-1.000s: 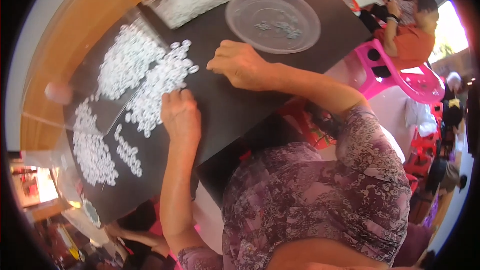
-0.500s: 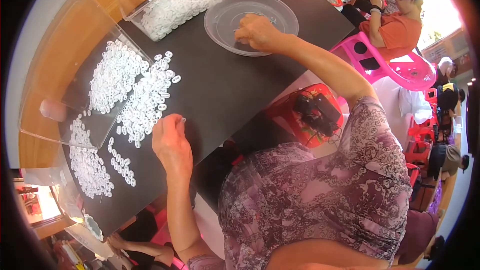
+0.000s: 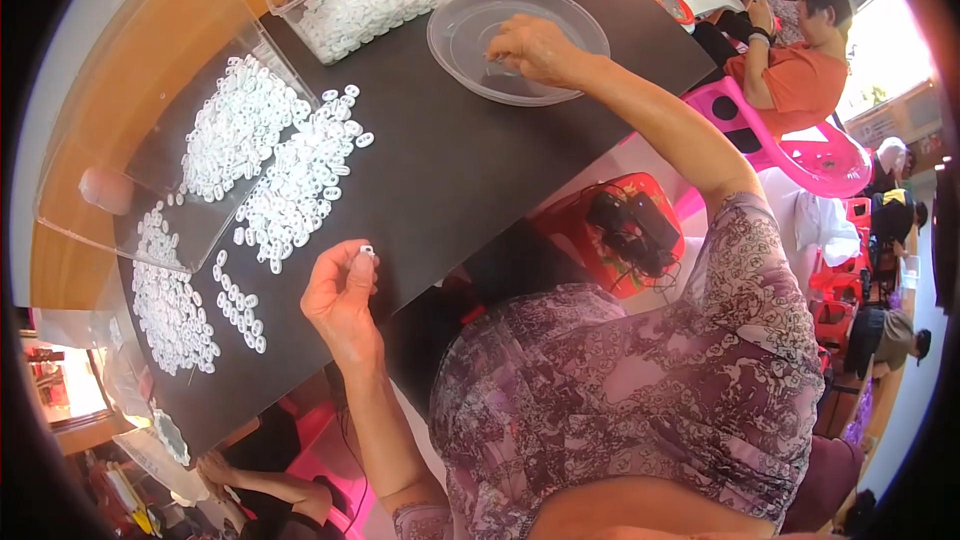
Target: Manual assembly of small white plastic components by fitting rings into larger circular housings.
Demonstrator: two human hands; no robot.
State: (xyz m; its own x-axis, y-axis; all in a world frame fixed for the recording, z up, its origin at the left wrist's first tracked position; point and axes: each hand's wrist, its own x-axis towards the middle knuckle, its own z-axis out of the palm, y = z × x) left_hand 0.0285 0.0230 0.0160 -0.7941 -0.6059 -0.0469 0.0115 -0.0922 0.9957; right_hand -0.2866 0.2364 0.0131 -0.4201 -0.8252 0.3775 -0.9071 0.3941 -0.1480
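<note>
My left hand (image 3: 342, 295) is pinched closed near the table's front edge, with a small white oval piece (image 3: 367, 251) between thumb and forefinger. At the far right, my right hand (image 3: 540, 50) reaches over a round clear plastic dish (image 3: 455, 45), its fingers bent down and drawn together. Whatever those fingertips hold is too small to make out. Left of my left hand lies a pile of white oval two-hole pieces (image 3: 300, 175). More of the same spread as a near-left pile (image 3: 172, 305) and a short group of rows (image 3: 238, 305).
A clear bin (image 3: 75, 155) lies tipped on the dark table (image 3: 430, 180), around another heap of pieces (image 3: 235, 125). Behind stands a second clear bin full of pieces (image 3: 380, 0). A red stool (image 3: 610, 275) with black cables is beside me. Another person (image 3: 790, 70) sits at right.
My left hand has turned and lifted slightly, so the white piece shows at its fingertips. My right hand has stayed over the dish. The whole view has shifted a little.
</note>
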